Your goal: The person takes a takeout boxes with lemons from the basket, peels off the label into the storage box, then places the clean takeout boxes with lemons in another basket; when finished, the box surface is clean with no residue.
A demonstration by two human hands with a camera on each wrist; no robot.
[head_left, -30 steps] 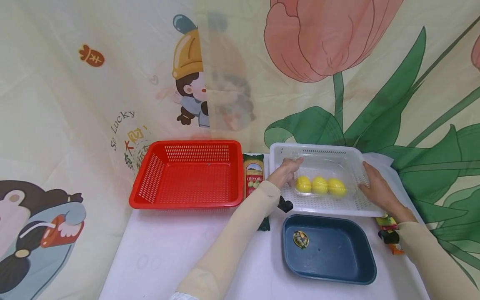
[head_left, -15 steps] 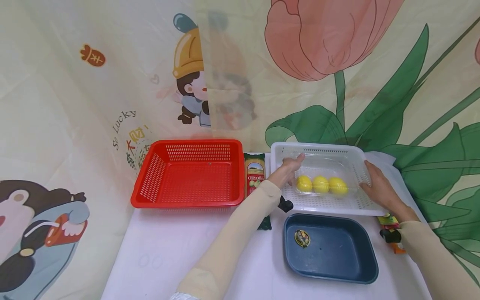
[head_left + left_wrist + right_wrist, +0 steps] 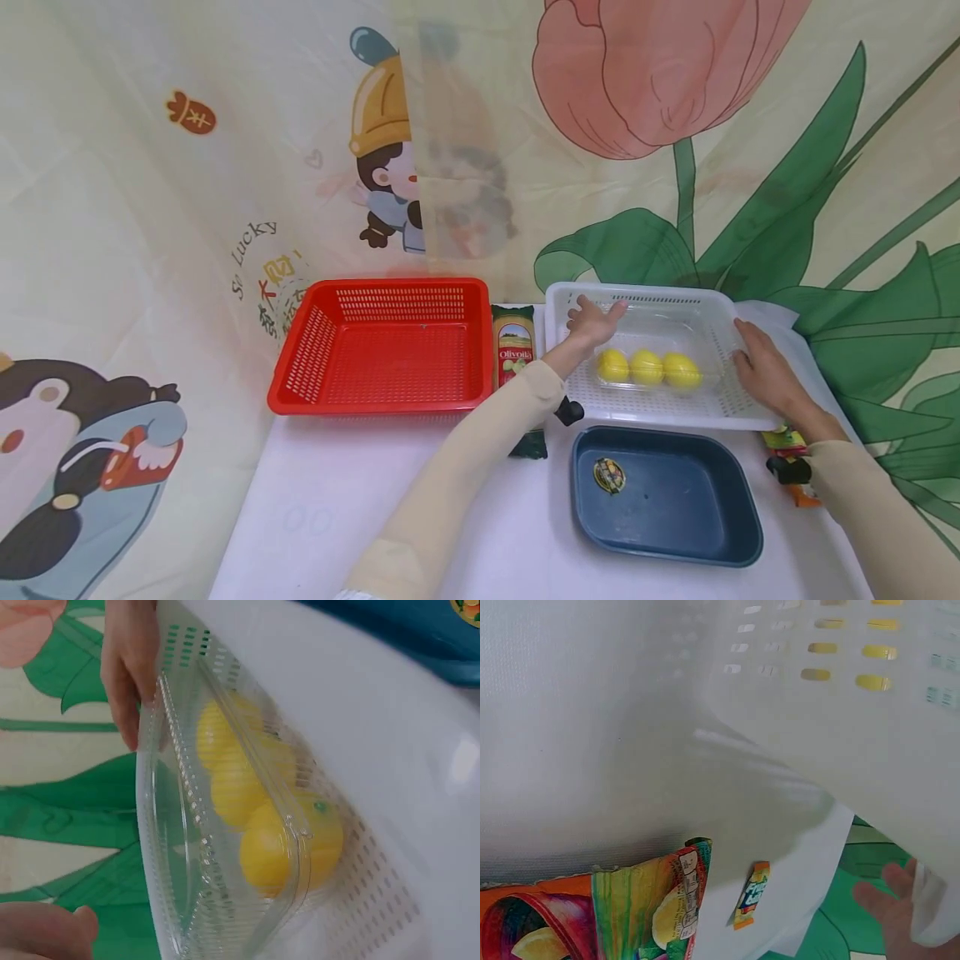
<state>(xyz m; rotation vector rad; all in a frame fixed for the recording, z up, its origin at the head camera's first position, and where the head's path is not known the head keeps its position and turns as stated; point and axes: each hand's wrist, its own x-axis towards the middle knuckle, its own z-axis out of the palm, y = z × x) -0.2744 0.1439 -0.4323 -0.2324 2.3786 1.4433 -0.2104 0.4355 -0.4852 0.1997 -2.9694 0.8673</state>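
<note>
In the head view, a white perforated basket [image 3: 660,417] holds a clear plastic box [image 3: 675,329] with three yellow lemons [image 3: 647,367] in it. My left hand [image 3: 592,323] is over the basket's back left part, its fingers spread and nothing in them. Part of that hand also shows at the lower left of the left wrist view. At the basket's right side, my right hand [image 3: 767,371] grips the rim, thumb inside and fingers outside. The left wrist view shows the box close up, lying tilted with the lemons along its lower side.
A red basket [image 3: 480,400] stands to the left. A green Olivoila packet [image 3: 514,337] lies between both baskets, partly behind the left sleeve. In front is a dark blue tub [image 3: 675,546]. Colourful packets [image 3: 645,900] and a small orange sachet [image 3: 751,895] lie right of the white basket.
My left hand has moved off the box's left end, up and back, and its fingers have spread. My right thumb has drawn back slightly towards the basket's rim. The box and lemons stay put.
</note>
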